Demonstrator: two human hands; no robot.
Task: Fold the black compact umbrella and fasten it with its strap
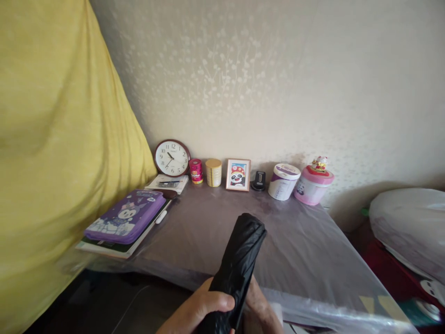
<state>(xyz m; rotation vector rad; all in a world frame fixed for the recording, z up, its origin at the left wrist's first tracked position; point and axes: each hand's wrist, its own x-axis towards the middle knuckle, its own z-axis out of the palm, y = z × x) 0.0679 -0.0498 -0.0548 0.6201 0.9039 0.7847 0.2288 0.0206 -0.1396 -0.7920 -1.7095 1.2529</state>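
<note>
A folded black umbrella (239,255) tilts up and away from me over the table's front edge, its fabric wrapped tightly in twisted pleats. My left hand (205,304) is closed around it from the left, with the thumb lying across the fabric. On the other side, my right hand (260,304) is against the umbrella's lower right part. Most of the right fingers are hidden behind the fabric. The umbrella's lower end runs out of the bottom of the view.
The table (295,250) has a clear plastic cover. At left lie a purple zip case (128,215) and books. Along the wall stand a clock (172,157), a pink can (196,171), a yellow canister (213,172), a framed panda picture (238,175), a black stapler-like item (258,181) and tubs (284,182).
</note>
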